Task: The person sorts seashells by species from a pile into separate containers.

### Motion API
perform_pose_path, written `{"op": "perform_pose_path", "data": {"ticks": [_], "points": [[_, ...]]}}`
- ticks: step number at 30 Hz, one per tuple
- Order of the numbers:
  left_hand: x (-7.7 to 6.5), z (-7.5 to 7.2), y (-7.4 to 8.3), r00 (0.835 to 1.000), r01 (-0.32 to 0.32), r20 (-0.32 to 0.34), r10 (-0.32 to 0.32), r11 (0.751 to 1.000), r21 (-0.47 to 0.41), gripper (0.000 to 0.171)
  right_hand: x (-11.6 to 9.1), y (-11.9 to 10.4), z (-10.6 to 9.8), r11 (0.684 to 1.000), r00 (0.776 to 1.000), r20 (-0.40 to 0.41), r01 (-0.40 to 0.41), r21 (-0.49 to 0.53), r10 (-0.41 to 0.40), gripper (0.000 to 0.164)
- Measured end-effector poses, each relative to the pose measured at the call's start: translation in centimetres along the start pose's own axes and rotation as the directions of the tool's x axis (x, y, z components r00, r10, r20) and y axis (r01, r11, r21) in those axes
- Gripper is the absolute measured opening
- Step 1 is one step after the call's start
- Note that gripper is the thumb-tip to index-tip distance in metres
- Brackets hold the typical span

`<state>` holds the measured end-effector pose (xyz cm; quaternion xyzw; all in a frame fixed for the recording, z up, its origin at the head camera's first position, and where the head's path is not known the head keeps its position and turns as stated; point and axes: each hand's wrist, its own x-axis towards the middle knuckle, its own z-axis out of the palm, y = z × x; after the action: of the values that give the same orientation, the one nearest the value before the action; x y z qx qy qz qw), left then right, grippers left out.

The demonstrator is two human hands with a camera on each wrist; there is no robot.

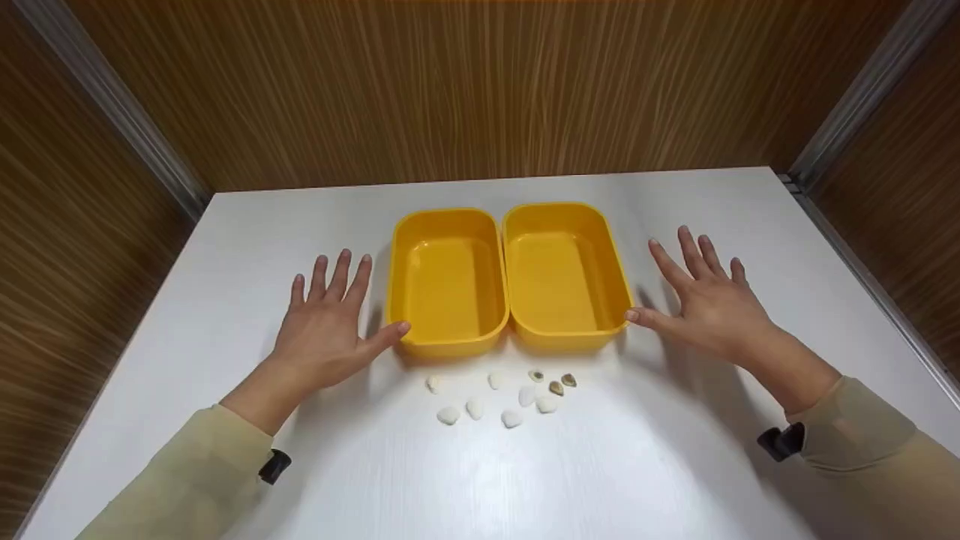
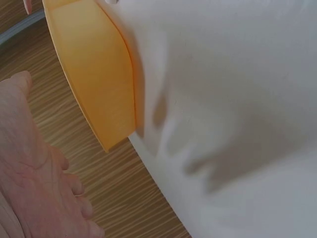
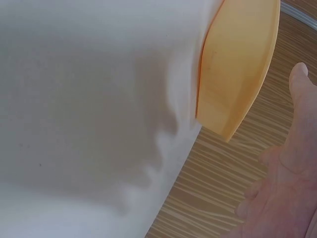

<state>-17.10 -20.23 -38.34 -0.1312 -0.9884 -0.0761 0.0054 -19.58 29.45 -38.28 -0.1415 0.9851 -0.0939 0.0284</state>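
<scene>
Two yellow rectangular bins stand side by side on the white table, the left bin (image 1: 450, 347) and the right bin (image 1: 566, 340), both with bare insides. My left hand (image 1: 322, 337) hovers with spread fingers left of the bins; its thumb tip overlaps the left bin's near corner in the head view. On the other side my right hand (image 1: 712, 307) is spread too, thumb tip right at the right bin's near corner. Neither hand holds anything. In front of the bins lie several small white stones (image 1: 474, 409) and a few brown-marked shell-like pieces (image 1: 556, 388).
A wood-grain panel (image 1: 480, 90) rises behind the white table (image 1: 525, 487), with similar panels at left and right. Metal strips (image 1: 120, 97) run along the panel corners. Dark straps (image 1: 275, 466) sit at the wrists, by the pale sleeves.
</scene>
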Motion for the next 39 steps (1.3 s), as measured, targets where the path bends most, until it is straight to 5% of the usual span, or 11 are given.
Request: {"op": "perform_pose_path", "data": {"ticks": [12, 24, 39], "points": [[0.1, 0.2, 0.2, 1.0, -0.013, -0.014, 0.013, 1.0, -0.004, 0.109, -0.4, 0.0, -0.1, 0.999, 0.999, -0.049, 0.016, 0.029, -0.015, 0.106], [0.7, 1.2, 0.5, 0.999, -0.009, -0.032, 0.005, 0.989, -0.146, 0.109, -1.8, -0.6, 0.2, 0.958, 0.982, -0.133, 0.161, 0.237, -0.133, 0.102], [1.3, 3.4, 0.5, 0.999, 0.016, -0.022, -0.029, 0.898, -0.439, 0.106, -4.1, -2.7, 0.4, 0.834, 0.877, -0.403, 0.415, 0.364, -0.261, 0.091]]}}
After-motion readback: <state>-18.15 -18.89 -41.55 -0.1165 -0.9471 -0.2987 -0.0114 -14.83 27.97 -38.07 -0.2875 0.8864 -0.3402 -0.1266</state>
